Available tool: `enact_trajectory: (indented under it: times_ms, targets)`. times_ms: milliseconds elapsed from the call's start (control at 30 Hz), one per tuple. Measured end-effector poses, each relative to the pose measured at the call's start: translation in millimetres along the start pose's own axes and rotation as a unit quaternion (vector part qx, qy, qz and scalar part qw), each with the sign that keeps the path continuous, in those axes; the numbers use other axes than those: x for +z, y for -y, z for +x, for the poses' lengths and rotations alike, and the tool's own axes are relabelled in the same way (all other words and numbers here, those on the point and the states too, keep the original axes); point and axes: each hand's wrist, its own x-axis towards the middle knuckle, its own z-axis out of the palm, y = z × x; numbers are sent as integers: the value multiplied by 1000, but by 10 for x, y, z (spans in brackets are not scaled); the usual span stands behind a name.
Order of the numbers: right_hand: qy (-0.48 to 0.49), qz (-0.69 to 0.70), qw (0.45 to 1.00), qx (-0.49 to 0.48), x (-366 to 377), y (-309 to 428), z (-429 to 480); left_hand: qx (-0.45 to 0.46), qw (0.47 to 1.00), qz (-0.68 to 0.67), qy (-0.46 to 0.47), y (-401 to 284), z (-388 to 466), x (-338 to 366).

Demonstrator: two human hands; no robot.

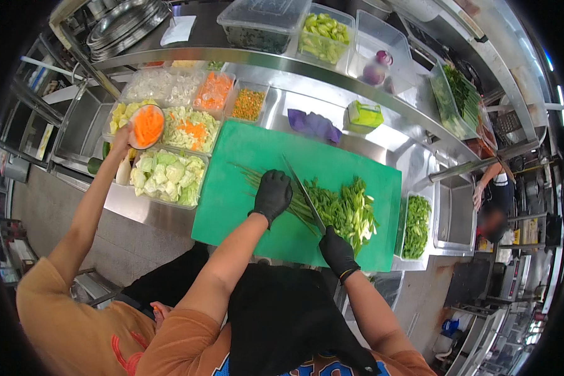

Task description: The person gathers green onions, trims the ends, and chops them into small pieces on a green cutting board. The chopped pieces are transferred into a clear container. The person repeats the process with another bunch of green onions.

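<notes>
Black gloves cover both of my hands. My left hand [273, 195] presses a bunch of long green onions [301, 209] against a green cutting board [244, 145], their thin tips poking out to its left. In my right hand [337, 250] is the handle of a long kitchen knife [305, 195]. Its blade slants up and left across the onions, just right of my left knuckles. A heap of chopped green onion [348, 211] with pale pieces lies right of the blade. The knife's handle is mostly hidden in my fist.
At left, a co-worker's hand [123, 140] holds a bowl of carrot strips [148, 126] above tubs of shredded cabbage [195, 127] and cut lettuce [169, 174]. Purple cabbage leaves [314, 125] lie behind the board. A tub of chopped greens [416, 228] stands right; a steel shelf [263, 66] spans above.
</notes>
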Motion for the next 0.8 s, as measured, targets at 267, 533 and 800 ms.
enact_trajectory:
  times_ms: [267, 533, 800]
  targets:
    - [-30, 8, 997, -64, -46, 377, 447, -23, 999, -3, 24, -26, -15, 8]
    - [26, 57, 998, -9, 127, -187, 28, -24, 999, 22, 34, -5, -12, 66]
    - [15, 192, 981, -16, 46, -755, 125, 49, 994, -67, -68, -115, -70, -113]
